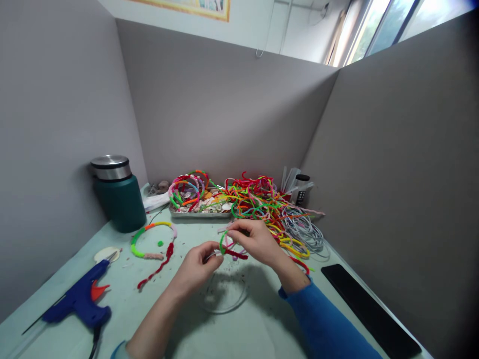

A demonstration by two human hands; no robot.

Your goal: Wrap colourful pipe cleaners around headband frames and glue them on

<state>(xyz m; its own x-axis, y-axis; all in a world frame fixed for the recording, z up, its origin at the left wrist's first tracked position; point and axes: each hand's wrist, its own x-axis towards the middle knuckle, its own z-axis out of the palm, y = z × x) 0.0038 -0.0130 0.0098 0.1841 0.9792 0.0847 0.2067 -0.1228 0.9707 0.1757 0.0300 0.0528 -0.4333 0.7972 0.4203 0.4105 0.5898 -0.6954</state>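
My left hand (198, 265) pinches a thin white wire hoop (224, 311), which hangs down toward the table. Beside it, my right hand (258, 240) grips a green fuzzy stem (222, 241) that curves up from the left fingertips. A dark red fuzzy piece (237, 255) sticks out to the right below the right fingers. On the table to the left lies an open multicolored ring (139, 238) in green, orange, yellow and pink, with a dark red twisted tail (161, 267). A small green pompom (160, 244) rests inside it.
A blue glue gun (77, 294) lies front left, near a teal bottle (120, 202). Behind the hands are a metal tray (200, 215) of rings and discs, and a heap of colored stems (258, 197). Gray wire coils (305, 229) and a black strip (368, 309) are at right.
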